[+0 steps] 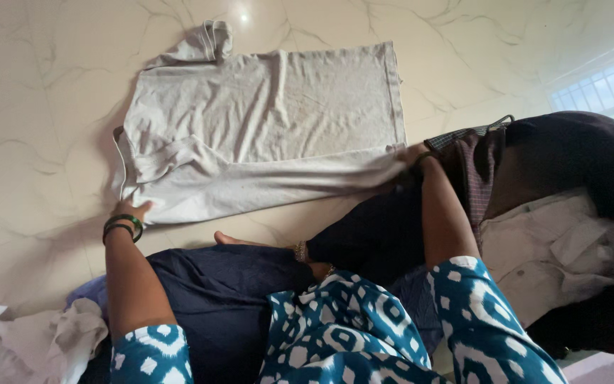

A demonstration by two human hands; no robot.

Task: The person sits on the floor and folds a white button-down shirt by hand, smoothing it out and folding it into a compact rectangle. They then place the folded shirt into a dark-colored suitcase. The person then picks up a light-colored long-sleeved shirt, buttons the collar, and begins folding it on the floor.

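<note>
Garment: a pale grey long-sleeved shirt point(271, 107) lies spread flat on a glossy marble-patterned floor point(37, 107), its body smoothed out, one sleeve bunched at the top edge and the near long edge doubled over onto itself.

Left hand: the left hand point(131, 210) presses down on the folded corner nearest the person, fingers flat and spread rather than closed around anything, a pair of green bangles point(124, 226) at the wrist.

Right hand: the right hand point(410, 158) is closed in a pinch on the far end of the same folded edge, drawing the cloth taut between the two hands.

Step in hand: by the look of it, the first lengthwise fold is being laid and straightened (the crease runs hand to hand).

Next move, as a judgement: it calls for both ends kept level, so the fold lands square, and the bunched sleeve tucked in.

Person: seated on the floor, dark blue trousers point(229, 284), blue and white patterned sleeves, one bare foot point(232, 240) just beside the shirt's near edge.

Around: a dark basket of clothes point(570, 242) on the right, a checked cloth point(474, 160) draped over its rim touching the right wrist; a white heap point(30, 341) lower left.

In the way: the checked cloth and the foot crowd the near edge.
</note>
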